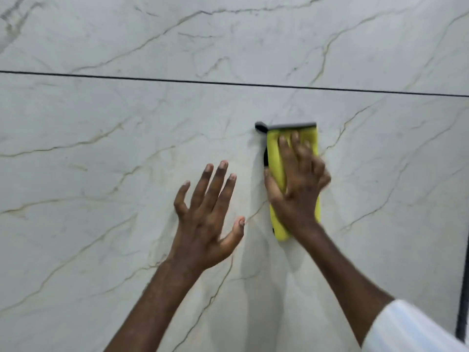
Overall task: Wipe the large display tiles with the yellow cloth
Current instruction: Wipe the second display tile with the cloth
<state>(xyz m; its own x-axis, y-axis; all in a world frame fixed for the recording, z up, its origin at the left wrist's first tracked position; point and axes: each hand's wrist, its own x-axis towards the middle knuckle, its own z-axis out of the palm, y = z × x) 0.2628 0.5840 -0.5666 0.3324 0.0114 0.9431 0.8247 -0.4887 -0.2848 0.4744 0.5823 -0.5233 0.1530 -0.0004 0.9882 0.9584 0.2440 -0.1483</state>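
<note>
Large tiles: two. I count one upper tile (pixel 228 34) and one lower tile (pixel 101 174), both pale with veining.

Joints: one dark joint line (pixel 228 83) runs horizontally between the two tiles.

Cloths: one yellow cloth (pixel 275 158), with one dark border (pixel 291 126) along its top edge.

Hands: two, my left hand (pixel 205 219) and my right hand (pixel 297 189). On the left I count five digits. The right is motion-blurred, so my count there is probably four fingers plus one thumb.

Sleeves: one white sleeve (pixel 406 329), on my right arm.

Vertical strips: one dark strip (pixel 463 288), at the right edge of the view.
</note>
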